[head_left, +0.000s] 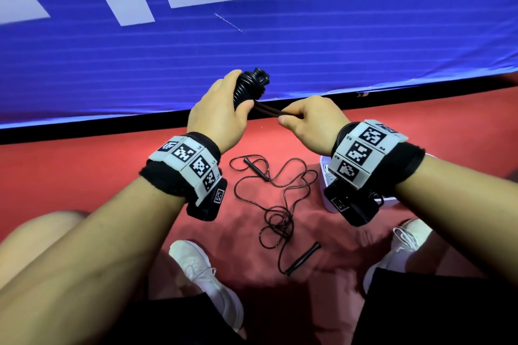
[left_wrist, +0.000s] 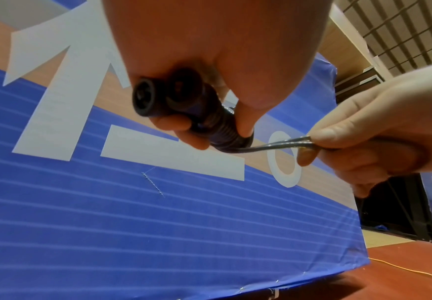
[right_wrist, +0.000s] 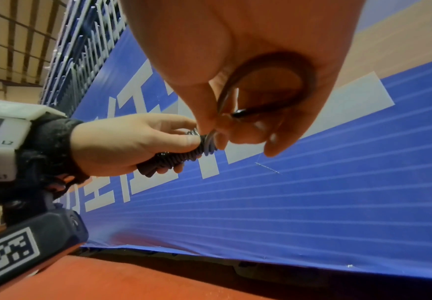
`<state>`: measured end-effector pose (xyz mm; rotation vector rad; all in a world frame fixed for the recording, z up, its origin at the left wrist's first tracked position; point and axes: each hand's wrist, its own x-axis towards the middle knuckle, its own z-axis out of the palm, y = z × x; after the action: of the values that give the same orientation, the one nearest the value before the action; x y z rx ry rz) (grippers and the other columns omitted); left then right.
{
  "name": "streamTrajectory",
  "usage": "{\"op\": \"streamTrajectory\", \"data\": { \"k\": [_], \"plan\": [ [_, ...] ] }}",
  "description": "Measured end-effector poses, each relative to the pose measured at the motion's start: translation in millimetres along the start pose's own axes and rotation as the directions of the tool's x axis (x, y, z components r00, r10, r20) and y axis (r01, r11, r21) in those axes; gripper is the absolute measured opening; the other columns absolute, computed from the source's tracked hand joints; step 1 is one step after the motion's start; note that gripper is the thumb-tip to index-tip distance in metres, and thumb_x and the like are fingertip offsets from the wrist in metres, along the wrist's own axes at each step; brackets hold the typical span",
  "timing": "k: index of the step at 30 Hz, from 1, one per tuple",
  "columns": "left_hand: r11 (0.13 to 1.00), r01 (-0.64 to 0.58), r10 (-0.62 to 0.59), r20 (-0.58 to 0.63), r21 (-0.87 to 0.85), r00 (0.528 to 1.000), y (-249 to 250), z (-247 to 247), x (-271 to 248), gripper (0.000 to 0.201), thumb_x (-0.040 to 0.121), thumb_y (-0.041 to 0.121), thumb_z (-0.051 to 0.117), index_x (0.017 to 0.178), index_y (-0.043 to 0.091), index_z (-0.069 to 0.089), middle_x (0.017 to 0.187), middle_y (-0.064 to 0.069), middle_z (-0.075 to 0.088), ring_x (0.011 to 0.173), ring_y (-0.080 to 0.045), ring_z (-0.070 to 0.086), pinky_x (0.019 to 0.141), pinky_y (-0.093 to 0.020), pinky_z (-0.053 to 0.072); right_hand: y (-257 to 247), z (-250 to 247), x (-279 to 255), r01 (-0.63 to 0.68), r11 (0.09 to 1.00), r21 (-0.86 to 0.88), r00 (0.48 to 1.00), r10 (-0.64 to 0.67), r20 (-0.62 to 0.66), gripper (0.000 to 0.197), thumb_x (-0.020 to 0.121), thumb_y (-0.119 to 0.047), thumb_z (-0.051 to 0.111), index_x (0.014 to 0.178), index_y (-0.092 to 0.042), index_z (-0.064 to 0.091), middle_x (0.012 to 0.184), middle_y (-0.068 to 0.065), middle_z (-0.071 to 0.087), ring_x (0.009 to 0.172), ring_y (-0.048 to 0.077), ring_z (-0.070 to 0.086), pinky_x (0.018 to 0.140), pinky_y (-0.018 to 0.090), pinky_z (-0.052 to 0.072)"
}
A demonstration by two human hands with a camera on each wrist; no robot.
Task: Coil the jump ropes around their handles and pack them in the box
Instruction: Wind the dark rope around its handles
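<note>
Now the left hand [head_left: 217, 112] grips the wound jump rope [head_left: 248, 87] so it stays tight. Beside it, the right hand [head_left: 311, 120] pinches the last loop [right_wrist: 266, 85], likely to tuck it.

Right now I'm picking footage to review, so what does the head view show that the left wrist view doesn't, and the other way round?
Only the head view shows the second jump rope lying uncoiled on the red floor, the white box and the white shoes. Only the left wrist view shows the two handle ends side by side. Both show the left hand gripping the coiled rope and the right hand pinching its doubled tail.
</note>
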<state>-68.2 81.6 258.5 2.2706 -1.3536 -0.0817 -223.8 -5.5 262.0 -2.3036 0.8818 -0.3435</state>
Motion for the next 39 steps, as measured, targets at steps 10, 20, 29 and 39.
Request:
{"op": "streamTrajectory", "data": {
  "k": [10, 20, 29, 39],
  "plan": [
    [0.977, -0.033, 0.022, 0.056, 0.209, 0.998, -5.0, 5.3, -0.6, 0.055, 0.097, 0.036, 0.050, 0.148, 0.030, 0.030, 0.126, -0.003, 0.054, 0.114, -0.027, 0.054, 0.079, -0.034, 0.038, -5.9, -13.9, -2.6, 0.051, 0.995, -0.081, 0.999, -0.051, 0.001, 0.030, 0.095, -0.021, 0.045, 0.079, -0.002, 0.062, 0.072, 0.011, 0.065, 0.065, 0.026, 0.054, 0.069, 0.032, 0.045],
    [0.936, -0.229, 0.196, 0.143, 0.269, 0.970, 20.3, 10.9, -23.4, 0.057, 0.082, 0.072, 0.047, 0.131, 0.043, 0.047, 0.086, 0.014, 0.050, 0.092, -0.016, 0.059, 0.067, -0.028, 0.033, -13.4, -25.3, 2.5, -0.017, 0.872, 0.489, 0.993, 0.074, -0.097, 0.022, 0.090, -0.003, 0.048, 0.076, -0.005, 0.065, 0.049, -0.002, 0.049, 0.037, 0.010, 0.041, 0.047, 0.024, 0.039],
    [0.959, -0.273, 0.262, 0.127, 0.074, 0.957, 17.0, 11.4, -21.8, 0.032, 0.089, 0.059, 0.052, 0.108, 0.036, 0.063, 0.075, 0.014, 0.053, 0.074, -0.007, 0.045, 0.065, -0.028, 0.032, -15.7, -38.1, 4.3, -0.226, 0.523, 0.822, 0.974, 0.125, 0.188, 0.008, 0.089, -0.006, 0.054, 0.081, -0.006, 0.056, 0.061, 0.006, 0.057, 0.049, 0.014, 0.054, 0.053, 0.022, 0.050],
    [0.960, -0.281, 0.277, 0.160, 0.001, 0.948, 18.6, 6.3, -23.3, 0.034, 0.087, 0.058, 0.056, 0.115, 0.039, 0.062, 0.092, 0.015, 0.066, 0.092, -0.015, 0.060, 0.070, -0.028, 0.036, -6.1, -40.1, 7.3, -0.175, 0.599, 0.781, 0.980, 0.031, 0.195, 0.014, 0.090, -0.013, 0.058, 0.077, -0.009, 0.059, 0.060, 0.000, 0.065, 0.054, 0.009, 0.064, 0.056, 0.017, 0.053]
  ]
}}
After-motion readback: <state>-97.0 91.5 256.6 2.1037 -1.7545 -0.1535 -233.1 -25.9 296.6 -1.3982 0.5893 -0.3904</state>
